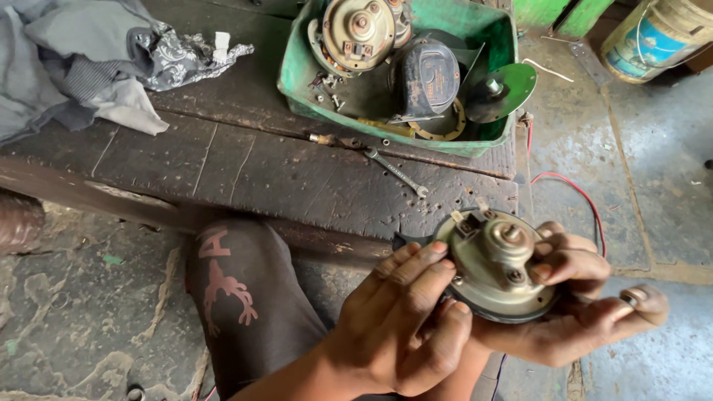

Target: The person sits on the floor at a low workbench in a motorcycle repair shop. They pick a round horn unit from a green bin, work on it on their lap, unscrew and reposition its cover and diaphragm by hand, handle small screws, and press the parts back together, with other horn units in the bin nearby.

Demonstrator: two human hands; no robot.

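Observation:
I hold a round, brass-coloured metal horn body with a central stud and small terminals on its rim, just off the front edge of the wooden bench. My left hand grips its left side, fingers laid over the rim. Cupping it from below and from the right is my right hand, with a ring on one finger. A red wire runs from behind the part along the floor.
A green tray on the bench holds another round horn part, a black casing, a green disc and screws. A spanner lies in front of it. Grey cloth sits left. My knee is below. A tin stands far right.

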